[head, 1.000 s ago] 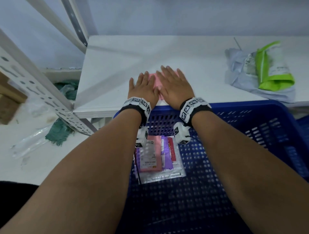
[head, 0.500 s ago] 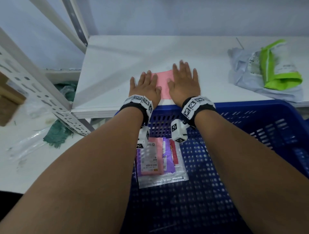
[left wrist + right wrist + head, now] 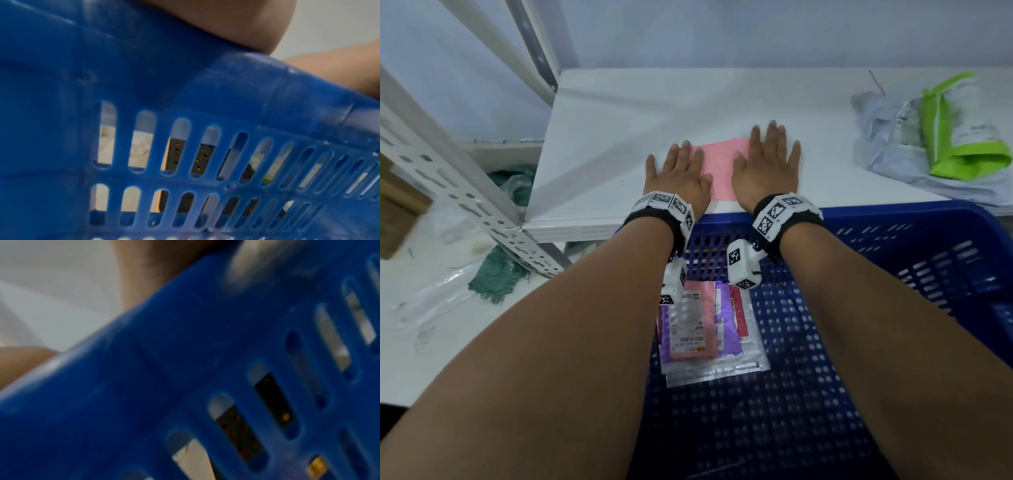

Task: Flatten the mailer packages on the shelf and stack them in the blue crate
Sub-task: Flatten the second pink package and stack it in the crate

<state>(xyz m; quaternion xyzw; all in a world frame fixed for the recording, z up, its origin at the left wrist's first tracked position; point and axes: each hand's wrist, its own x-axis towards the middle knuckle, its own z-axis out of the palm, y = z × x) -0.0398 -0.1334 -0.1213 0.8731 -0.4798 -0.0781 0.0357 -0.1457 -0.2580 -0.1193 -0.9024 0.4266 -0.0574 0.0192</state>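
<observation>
Both hands have slid apart since a second ago, baring more of the pink mailer [image 3: 717,171] between them. Left hand [image 3: 677,178] and right hand [image 3: 767,168] lie palm-down with fingers straight and spread, pressing the mailer's two ends flat; neither grip closes on anything. It sits at the front edge of the white shelf [image 3: 619,120], just behind the blue crate [image 3: 893,240]. Inside the crate lie stacked flat mailers [image 3: 702,329], the top one pink with a printed label and barcode too small to read. Far right of the pink mailer rests a grey and green mailer pile [image 3: 941,140]. Perforated white shelf uprights [image 3: 465,198] stand left of it, against a pale wall.
</observation>
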